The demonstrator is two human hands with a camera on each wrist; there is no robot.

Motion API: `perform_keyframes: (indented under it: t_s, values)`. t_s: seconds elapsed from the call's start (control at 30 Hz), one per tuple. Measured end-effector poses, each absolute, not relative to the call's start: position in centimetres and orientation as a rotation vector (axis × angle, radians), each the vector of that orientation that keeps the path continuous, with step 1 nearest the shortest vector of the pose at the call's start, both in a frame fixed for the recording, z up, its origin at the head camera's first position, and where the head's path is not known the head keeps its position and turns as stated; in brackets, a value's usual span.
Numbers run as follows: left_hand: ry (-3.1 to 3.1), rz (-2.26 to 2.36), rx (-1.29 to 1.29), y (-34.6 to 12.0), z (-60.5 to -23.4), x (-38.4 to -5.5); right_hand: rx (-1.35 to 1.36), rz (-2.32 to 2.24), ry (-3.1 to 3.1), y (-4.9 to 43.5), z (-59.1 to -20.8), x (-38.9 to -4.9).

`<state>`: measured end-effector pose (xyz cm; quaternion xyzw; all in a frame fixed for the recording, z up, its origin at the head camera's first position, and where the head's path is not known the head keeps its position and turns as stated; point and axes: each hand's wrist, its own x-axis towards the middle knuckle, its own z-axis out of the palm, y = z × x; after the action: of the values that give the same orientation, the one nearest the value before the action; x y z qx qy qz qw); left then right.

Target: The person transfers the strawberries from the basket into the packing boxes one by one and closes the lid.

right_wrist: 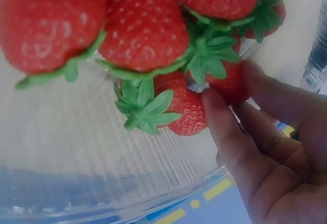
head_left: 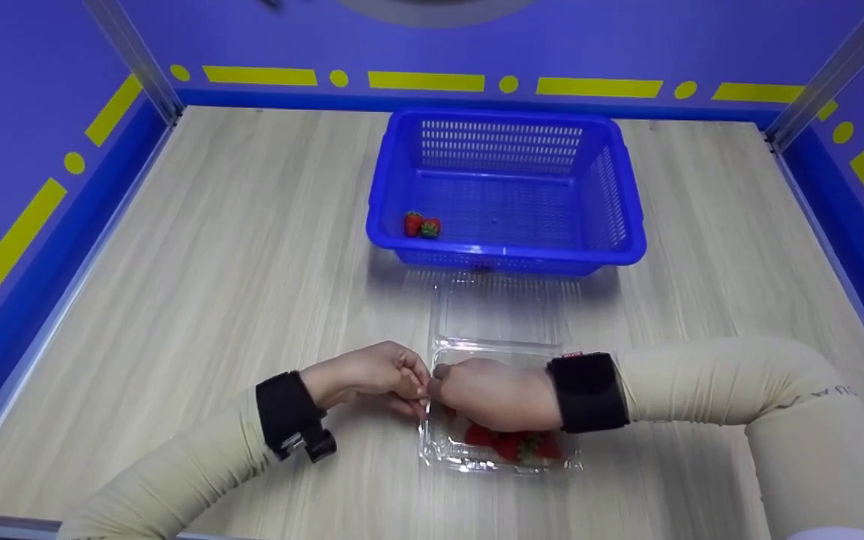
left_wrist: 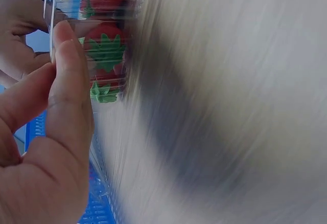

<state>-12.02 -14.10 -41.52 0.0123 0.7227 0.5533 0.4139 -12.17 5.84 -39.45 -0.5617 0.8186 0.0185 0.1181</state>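
Note:
A clear plastic clamshell box (head_left: 443,455) lies on the table with its lid (head_left: 503,315) folded back towards the basket. Several red strawberries (head_left: 511,446) with green leaf caps are gathered in its near right part. At the box's left rim, my left hand (head_left: 376,373) pinches the edge between thumb and fingers. My right hand (head_left: 496,394) reaches inside from the right and covers part of the contents. In the right wrist view, its thumb and fingers pinch a strawberry (right_wrist: 234,83) beside the others.
A blue plastic basket (head_left: 507,251) with slotted walls stands behind the box, close to the lid. Inside its near left corner lie two strawberries (head_left: 422,225). Blue panels with yellow marks enclose the wooden table (head_left: 252,225) at the back and sides.

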Motion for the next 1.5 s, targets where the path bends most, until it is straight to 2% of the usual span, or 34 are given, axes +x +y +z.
perform_keyframes:
  t_s: [0.4, 0.7, 1.07, 1.3, 1.4, 1.5]
  values:
    - [1.79, 1.418, -0.039, -14.1, -41.2, -12.1, -1.597, 0.089, 2.451, 5.7, -39.0, -11.7]
    - [1.758, 1.444, -0.014, -14.1, -41.3, -11.8, -1.719, 0.274, 2.484, 6.0, -39.0, -11.4]
    - [1.888, 1.327, 0.1, -14.9, -40.7, -11.9, -1.569, 0.025, 2.421, 6.3, -38.2, -11.8]
    - [2.133, 1.171, 0.182, -16.2, -38.8, -12.4, -1.414, -0.049, 2.369, 6.5, -37.0, -12.5]
    - [2.207, 1.131, 0.221, -16.8, -37.1, -13.1, -1.418, -0.076, 2.364, 6.7, -36.1, -13.3]
    - [2.296, 1.098, 0.287, -17.4, -34.7, -14.0, -1.298, -0.176, 2.347, 7.0, -34.2, -14.3]
